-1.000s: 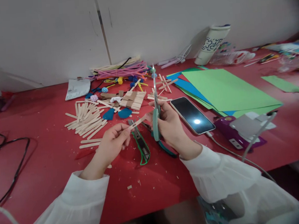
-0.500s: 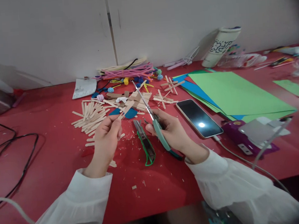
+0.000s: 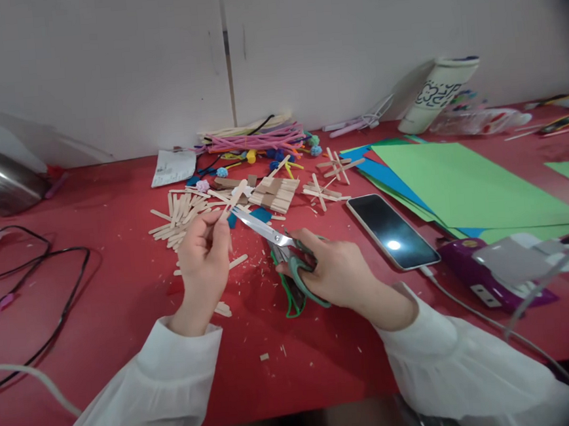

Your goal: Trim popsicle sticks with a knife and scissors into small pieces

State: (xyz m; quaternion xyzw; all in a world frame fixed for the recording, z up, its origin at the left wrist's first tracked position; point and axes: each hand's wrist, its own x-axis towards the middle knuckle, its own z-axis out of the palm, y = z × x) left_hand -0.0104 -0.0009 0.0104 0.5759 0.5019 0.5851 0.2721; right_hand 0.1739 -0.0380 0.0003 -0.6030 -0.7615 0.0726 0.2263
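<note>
Between thumb and fingers, my left hand (image 3: 204, 262) pinches a wooden craft stick (image 3: 236, 196) that points up and away. My right hand (image 3: 335, 265) is closed on the green handles of a pair of scissors (image 3: 266, 229). The blade tips reach the stick just beyond my left fingertips; I cannot tell whether they touch it. Beneath the scissors lies a green utility knife (image 3: 293, 294), partly hidden. Behind my left hand spreads a loose pile of craft sticks (image 3: 181, 214). A row of sticks side by side (image 3: 278, 194) lies further back, with small wood chips scattered around.
Pink pipe cleaners (image 3: 254, 140) lie along the wall. Right of my right hand are a phone (image 3: 392, 231), green paper sheets (image 3: 474, 185) and a purple power strip (image 3: 481, 273) with plugs. A tumbler (image 3: 435, 96) leans on the wall. Black cable (image 3: 69, 295) curls at left.
The scissors have swung from pointing up and away to pointing left, their tips now at the stick in my left hand. The view has shifted slightly left.
</note>
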